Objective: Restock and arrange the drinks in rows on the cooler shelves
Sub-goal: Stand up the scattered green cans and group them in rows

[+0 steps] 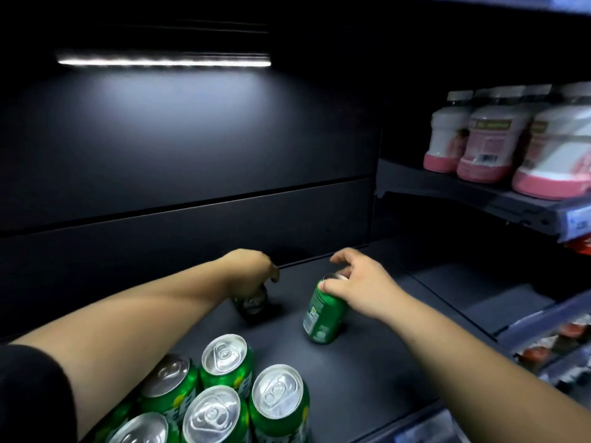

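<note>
Judged from the layout, cans are being placed toward the back of the cooler shelf (287,342). A tilted green can (323,314) is pinched at its rim by the right hand (364,292), index finger lifted; a shadowed can (252,300) is clasped from above by the left hand (252,266). Next, both need to be stood upright and lined into rows. Smooth aluminium front cans (224,391), bright-lidded, are clustered on the matte dark surface

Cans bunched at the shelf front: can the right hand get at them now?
Probably, but not to grasp: the right hand grips a tilted green can. Bare shelf lies between it and the bunched cans.
</note>
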### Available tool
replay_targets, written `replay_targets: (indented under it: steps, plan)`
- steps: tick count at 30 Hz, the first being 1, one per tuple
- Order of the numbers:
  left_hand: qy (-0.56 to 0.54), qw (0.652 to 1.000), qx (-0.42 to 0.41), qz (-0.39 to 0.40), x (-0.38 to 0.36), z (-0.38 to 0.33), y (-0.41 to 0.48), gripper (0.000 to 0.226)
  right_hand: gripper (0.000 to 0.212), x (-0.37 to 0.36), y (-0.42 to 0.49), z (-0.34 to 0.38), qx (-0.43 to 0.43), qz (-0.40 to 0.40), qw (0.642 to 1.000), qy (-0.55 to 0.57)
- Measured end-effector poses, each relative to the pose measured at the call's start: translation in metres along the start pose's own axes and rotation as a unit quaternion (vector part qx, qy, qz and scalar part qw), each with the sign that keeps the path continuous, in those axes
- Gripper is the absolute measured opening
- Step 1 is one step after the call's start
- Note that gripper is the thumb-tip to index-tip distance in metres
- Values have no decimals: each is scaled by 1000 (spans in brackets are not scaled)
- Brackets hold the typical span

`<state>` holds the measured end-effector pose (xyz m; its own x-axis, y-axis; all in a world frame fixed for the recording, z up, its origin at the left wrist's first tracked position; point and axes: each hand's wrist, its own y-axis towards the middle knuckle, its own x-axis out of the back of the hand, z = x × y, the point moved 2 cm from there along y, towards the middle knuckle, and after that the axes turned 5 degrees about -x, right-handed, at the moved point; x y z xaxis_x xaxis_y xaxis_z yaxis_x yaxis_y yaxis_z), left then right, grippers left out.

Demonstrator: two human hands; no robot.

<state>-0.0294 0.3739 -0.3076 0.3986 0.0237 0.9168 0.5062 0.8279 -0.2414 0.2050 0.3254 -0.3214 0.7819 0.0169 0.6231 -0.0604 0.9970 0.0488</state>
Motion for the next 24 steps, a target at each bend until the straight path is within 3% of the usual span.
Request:
replay_targets:
  steps: [3,6,9,11,15,17,20,24]
  plan:
    - [-30,996,-28,75,-1,2,-9,73,46,2,-1,5,24,15,999,-39]
    - [31,990,-53,128,-17,6,-17,91,43,-1,-4,9,38,22,997,-65]
    - [93,992,-38,81,-21,0,-25,53,41,-1,-6,11,50,30,995,-75]
    - [91,995,-27,38,-19,0,-28,42,41,1,-6,8,54,29,995,-76]
    - [-59,998,23,-31,-11,11,-30,59,45,4,-6,-1,58,49,996,-40]
    - [-149,987,26,-55,-4,13,-34,57,46,5,-6,-4,59,74,995,-28]
    - [-296,951,53,-74,5,10,-46,54,58,9,-3,-7,67,118,991,-13]
    - [-469,881,59,-37,7,-2,-62,52,60,15,-1,-10,81,180,980,2]
